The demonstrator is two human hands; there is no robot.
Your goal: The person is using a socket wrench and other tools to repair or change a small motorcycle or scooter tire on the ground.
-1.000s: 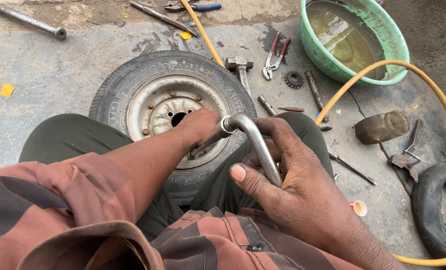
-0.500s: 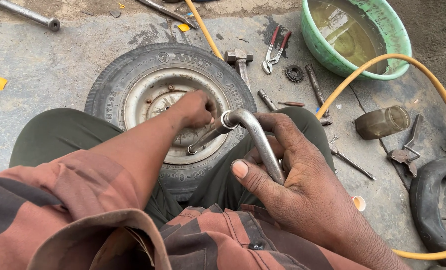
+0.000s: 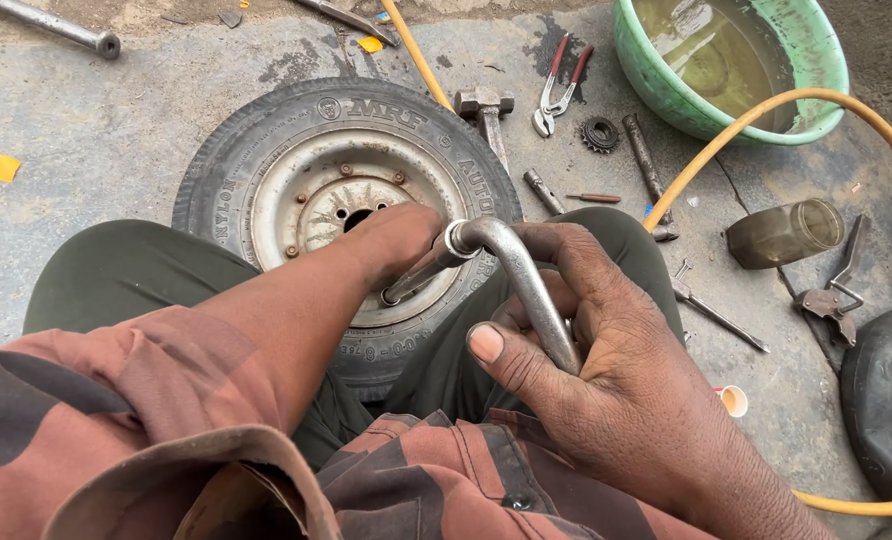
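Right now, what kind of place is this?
Probably a roadside tyre repair spot. A small wheel lies on the concrete ground, with a hammer, pliers and a green water basin around.

Open floor (image 3: pixel 86 130) lies left of the tyre (image 3: pixel 256 150), broken only by a yellow scrap (image 3: pixel 5 167) and a steel bar (image 3: pixel 51 24) at the far edge. Right of the tyre it's crowded: hammer (image 3: pixel 484 108) touching the tread, pliers (image 3: pixel 556 88), cog (image 3: pixel 599 133), punches (image 3: pixel 644 165), all close together. The yellow hose (image 3: pixel 726 140) arcs across the right side, in front of the green basin (image 3: pixel 776 120). A jar (image 3: pixel 786 233) and snips (image 3: pixel 834 290) sit beyond it, an inner tube (image 3: pixel 881 400) fills the right edge. Both hands (image 3: pixel 606 350) and the bent wrench (image 3: pixel 521 280) cover the rim's near side; the hub's far side is open.
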